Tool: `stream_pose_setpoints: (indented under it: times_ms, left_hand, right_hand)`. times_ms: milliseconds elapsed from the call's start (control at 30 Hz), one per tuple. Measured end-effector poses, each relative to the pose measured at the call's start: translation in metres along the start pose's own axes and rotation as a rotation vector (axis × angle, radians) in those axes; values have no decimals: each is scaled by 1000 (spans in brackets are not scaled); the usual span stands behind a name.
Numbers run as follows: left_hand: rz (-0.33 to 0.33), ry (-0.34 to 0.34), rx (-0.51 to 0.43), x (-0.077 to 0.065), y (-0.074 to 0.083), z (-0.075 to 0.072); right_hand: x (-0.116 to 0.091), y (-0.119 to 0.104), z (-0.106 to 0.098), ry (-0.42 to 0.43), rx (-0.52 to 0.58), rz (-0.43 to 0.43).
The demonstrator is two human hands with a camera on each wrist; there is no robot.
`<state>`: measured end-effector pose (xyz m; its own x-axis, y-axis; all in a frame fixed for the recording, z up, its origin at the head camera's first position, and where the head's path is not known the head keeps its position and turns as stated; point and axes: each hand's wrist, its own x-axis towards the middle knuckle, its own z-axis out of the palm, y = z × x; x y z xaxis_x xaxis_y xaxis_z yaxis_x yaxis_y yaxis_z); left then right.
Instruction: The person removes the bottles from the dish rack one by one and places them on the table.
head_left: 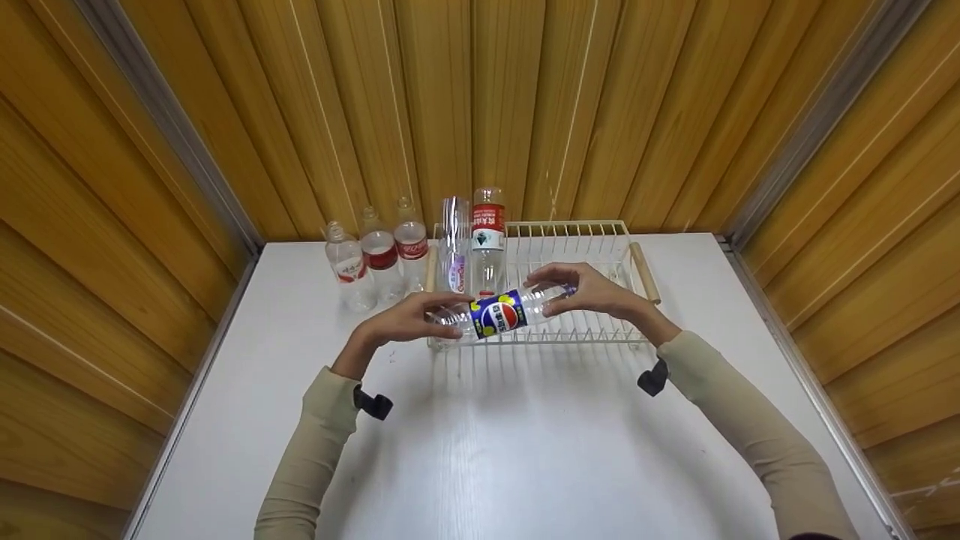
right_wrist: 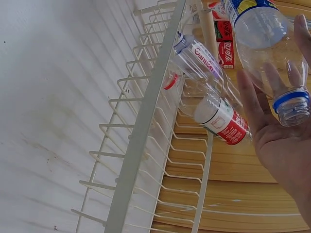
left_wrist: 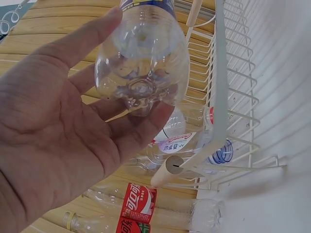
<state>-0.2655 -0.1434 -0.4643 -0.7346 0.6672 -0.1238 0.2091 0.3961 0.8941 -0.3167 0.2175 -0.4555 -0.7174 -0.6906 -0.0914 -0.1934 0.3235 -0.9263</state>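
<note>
An empty clear plastic bottle [head_left: 499,315] with a blue Pepsi label showing lemons is held tilted on its side above the front of a white wire dish rack [head_left: 562,227]. My left hand [head_left: 409,319] grips its base end; the left wrist view shows the fingers curled around the ridged bottom [left_wrist: 143,87]. At the other end, my right hand [head_left: 589,291] holds the neck part, where a blue ring [right_wrist: 291,97] shows and no cap is on. Inside the rack, two clear bottles stand upside down: one with a red-and-white label [head_left: 488,229], one with a purple-and-white label [head_left: 456,274].
Three clear bottles stand upright left of the rack: a pale-labelled one [head_left: 349,270] and two red-labelled ones [head_left: 381,259]. A wooden handle [head_left: 645,274] sits on the rack's right end. Wood-panelled walls [head_left: 435,97] enclose the white table [head_left: 525,450].
</note>
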Motion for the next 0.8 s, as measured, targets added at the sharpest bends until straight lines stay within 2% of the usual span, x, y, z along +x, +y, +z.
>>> stream_pose_setpoints:
  times_ms: [200, 400, 567, 800]
  left_hand:
    - [2, 4, 2, 0, -3, -1]
    - [0, 69, 2, -9, -8, -10]
    - [-6, 122, -19, -20, -13, -15]
    - [-66, 187, -50, -31, -24, -17]
  right_hand:
    - [-6, 2, -5, 41, 19, -10]
    - [-20, 8, -25, 109, 41, -30]
    - [-37, 20, -44, 164, 41, -5]
    - [-60, 35, -60, 232, -5, 58]
